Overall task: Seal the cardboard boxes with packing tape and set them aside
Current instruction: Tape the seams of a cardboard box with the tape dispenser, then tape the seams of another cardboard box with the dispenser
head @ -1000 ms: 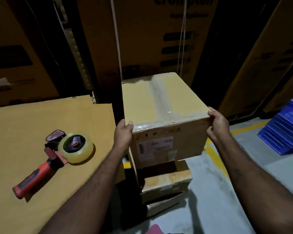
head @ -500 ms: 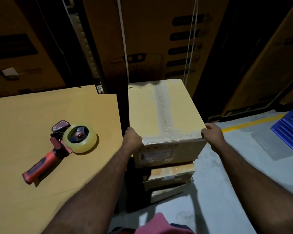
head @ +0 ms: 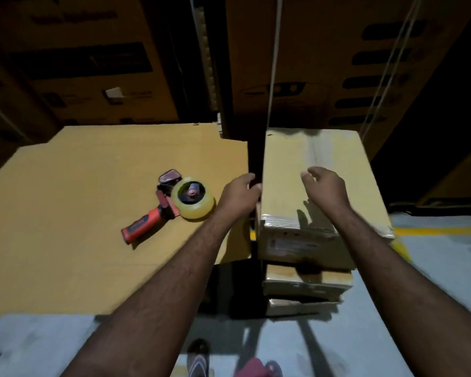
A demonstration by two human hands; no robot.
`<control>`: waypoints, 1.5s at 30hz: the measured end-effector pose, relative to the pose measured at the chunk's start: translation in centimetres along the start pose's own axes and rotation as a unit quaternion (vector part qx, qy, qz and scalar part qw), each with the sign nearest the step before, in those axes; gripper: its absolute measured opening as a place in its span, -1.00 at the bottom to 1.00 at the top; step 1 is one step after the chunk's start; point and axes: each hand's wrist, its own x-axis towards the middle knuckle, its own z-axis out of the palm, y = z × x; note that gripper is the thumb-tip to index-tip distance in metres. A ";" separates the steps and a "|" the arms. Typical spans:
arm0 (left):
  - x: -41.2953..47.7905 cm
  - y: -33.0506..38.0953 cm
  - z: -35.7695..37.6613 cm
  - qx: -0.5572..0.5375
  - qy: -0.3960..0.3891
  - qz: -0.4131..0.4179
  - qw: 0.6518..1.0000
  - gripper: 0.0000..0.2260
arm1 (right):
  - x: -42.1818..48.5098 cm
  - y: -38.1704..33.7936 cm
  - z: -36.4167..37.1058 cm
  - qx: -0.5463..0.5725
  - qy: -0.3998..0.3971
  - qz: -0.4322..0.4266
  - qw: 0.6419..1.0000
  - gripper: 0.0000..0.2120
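Plainly, the sealed box (head: 283,164) sits on top of a short stack of smaller boxes (head: 305,285) on the floor (head: 433,273), just right of a big flat cardboard sheet (head: 79,213). A strip of clear tape (head: 314,151) runs along its top seam and folds over the near edge.

The left hand (head: 238,195) is at the box's left side with fingers loosely curled and holding nothing; whether its fingertips touch the cardboard cannot be told. The right hand (head: 326,189) hangs above the top panel, relaxed and empty, casting a shadow on the lid.

The box looks stiff at its edges and corners, though the middle of the top would likely give under pressure. Its weight is unknown, but its bulk calls for two hands. The taped patches are probably slick, so the best hold is bare cardboard low on the two opposite side walls.

The tape dispenser (head: 174,205) lies on the sheet, near the left hand.
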 end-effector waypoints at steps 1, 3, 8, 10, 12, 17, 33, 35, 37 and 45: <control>-0.6 -0.3 -1.3 -0.013 0.015 0.004 1.000 -0.55 | -0.5 -1.8 1.1 0.015 -0.012 -0.022 1.000 -0.58; -2.2 -1.2 -4.1 -0.028 0.044 0.002 0.999 -0.57 | -2.1 -5.7 3.2 0.034 -0.037 -0.071 0.996 -0.60; -7.9 -5.2 -12.5 -0.069 0.134 0.008 0.988 -0.73 | -8.8 -14.9 8.5 0.074 -0.095 -0.186 0.975 -0.69; -11.0 -7.5 -15.9 -0.106 0.183 -0.008 0.977 -0.77 | -12.0 -18.1 11.1 0.088 -0.129 -0.221 0.963 -0.67; -14.5 -10.5 -19.1 -0.098 0.230 -0.017 0.968 -0.73 | -15.8 -21.2 14.1 0.093 -0.172 -0.247 0.949 -0.66; -25.6 -19.7 -25.8 -0.132 0.304 -0.065 0.941 -0.72 | -27.6 -26.7 21.8 0.135 -0.291 -0.270 0.908 -0.63; -55.6 -41.9 -24.7 -0.254 0.538 -0.355 0.721 -0.87 | -56.7 -28.1 43.5 -0.056 -0.657 -0.306 0.687 -0.64; -57.6 -42.8 -23.6 -0.269 0.572 -0.378 0.676 -0.89 | -58.7 -28.1 44.8 -0.071 -0.680 -0.311 0.660 -0.64; -59.6 -43.4 -23.1 -0.271 0.606 -0.402 0.631 -0.86 | -60.8 -28.4 46.0 -0.083 -0.702 -0.327 0.627 -0.64; -70.6 -43.3 -22.1 -0.242 0.721 -0.487 0.429 -0.85 | -72.2 -30.1 49.0 -0.113 -0.767 -0.390 0.497 -0.55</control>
